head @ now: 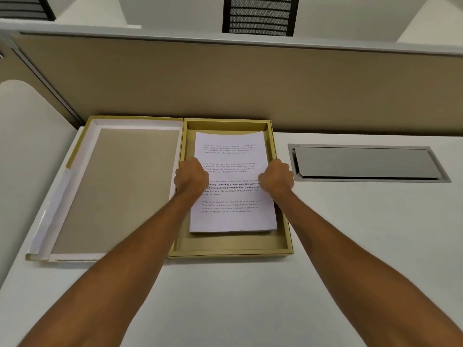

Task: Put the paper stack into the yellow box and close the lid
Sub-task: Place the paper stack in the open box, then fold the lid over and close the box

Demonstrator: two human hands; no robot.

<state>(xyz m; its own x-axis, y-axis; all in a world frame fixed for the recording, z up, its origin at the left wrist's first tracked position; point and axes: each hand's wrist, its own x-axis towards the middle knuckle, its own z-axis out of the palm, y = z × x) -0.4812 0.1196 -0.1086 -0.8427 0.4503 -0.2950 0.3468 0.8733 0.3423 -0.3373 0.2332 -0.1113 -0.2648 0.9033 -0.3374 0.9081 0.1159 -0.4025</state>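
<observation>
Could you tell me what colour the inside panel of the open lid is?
Greyish beige, framed by a white border; the lid shows best in the head view.

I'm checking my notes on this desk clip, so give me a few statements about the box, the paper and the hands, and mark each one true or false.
1. The paper stack is inside the yellow box. True.
2. The lid is closed over the box. False: it lies open, flat on the desk to the left of the box.
3. Both hands are on the paper, the left hand at its left edge and the right hand at its right edge. True.
4. The top sheet is blank. False: it carries several blocks of printed text.
5. The grey cable hatch in the desk sits to the left of the box. False: it is to the right.
</observation>
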